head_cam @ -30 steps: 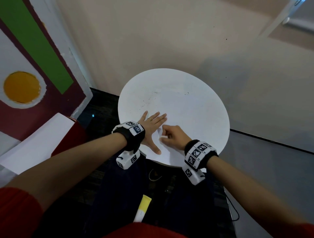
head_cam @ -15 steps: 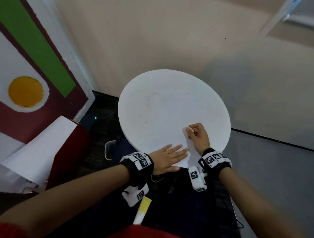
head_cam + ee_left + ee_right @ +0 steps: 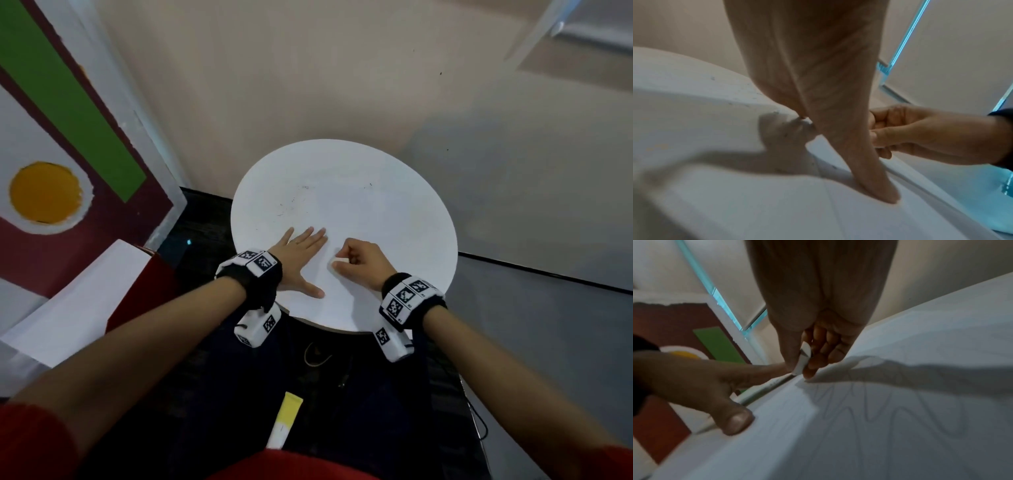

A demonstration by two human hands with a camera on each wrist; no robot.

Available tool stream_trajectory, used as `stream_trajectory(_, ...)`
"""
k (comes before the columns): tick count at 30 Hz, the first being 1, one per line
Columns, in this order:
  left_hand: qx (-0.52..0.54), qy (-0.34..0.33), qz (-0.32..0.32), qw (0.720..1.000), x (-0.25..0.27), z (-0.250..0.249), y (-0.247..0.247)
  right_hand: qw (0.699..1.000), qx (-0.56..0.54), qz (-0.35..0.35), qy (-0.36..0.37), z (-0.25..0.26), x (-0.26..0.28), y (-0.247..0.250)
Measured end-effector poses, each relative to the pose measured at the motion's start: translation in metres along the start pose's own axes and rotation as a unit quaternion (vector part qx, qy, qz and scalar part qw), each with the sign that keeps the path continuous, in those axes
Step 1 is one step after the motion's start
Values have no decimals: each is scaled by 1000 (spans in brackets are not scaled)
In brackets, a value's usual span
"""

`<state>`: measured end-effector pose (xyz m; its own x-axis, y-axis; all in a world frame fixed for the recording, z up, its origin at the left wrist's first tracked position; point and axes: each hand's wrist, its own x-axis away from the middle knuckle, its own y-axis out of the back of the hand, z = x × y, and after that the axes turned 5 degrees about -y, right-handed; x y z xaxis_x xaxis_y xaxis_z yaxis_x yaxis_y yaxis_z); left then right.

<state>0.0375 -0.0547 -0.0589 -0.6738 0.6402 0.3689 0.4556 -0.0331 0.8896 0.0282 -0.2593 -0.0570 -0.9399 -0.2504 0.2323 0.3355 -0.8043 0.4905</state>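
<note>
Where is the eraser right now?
In the head view the small white eraser is pinched in the right hand, toward the near edge of the round table, just right of the flat left hand, over the pencil-marked paper.

Round white table [image 3: 359, 192] had faint dark specks on its far half. Left of table: big painted board [image 3: 30, 260], maroon w/ green stripe [image 3: 78, 113] & yellow disc [image 3: 44, 192]. Nearer, also left of table: red box [image 3: 137, 294] w/ white sheet [image 3: 78, 301] on top. Below table's near edge: yellow-and-white tube [image 3: 286, 423]. Right of table: grey floor [image 3: 531, 342], thin black cable [image 3: 481, 426]. Behind table: beige wall [image 3: 308, 68].
</note>
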Motion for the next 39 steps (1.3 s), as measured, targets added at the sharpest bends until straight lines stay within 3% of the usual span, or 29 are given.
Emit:
stream_trajectory(3,4,11,-7,1000,-4,4,-6,999,39,-12,6,2,-7,-7)
stream_trajectory(8,9,6,-14,1000,-5,6,-9,984,132,101,57,6,0,-3)
stream_trajectory(13,7,1,-11,1000,-8,8,-9,983,173,8,69,6,-15,-6)
stream_trajectory(17,7,-1,-16,1000,-8,9,-11,978,189,51,71,5,-6,-7)
stream_trajectory(21,7,1,-15,1000,-8,8,-10,983,174,9,53,7,-18,-4)
stream_trajectory(25,8,1,-11,1000,-5,7,-7,978,177,82,74,5,-6,-4)
stream_trajectory(29,6,2,-1,1000,-5,5,-5,980,186,25,60,4,-13,1)
stream_trajectory(33,3,7,-4,1000,-6,4,-7,971,199,103,82,6,-3,1)
stream_trajectory(36,-6,10,0,1000,-7,3,-8,978,192,40,70,9,-9,3)
stream_trajectory(39,2,6,-1,1000,-6,3,-9,978,190,58,70,2,7,-6)
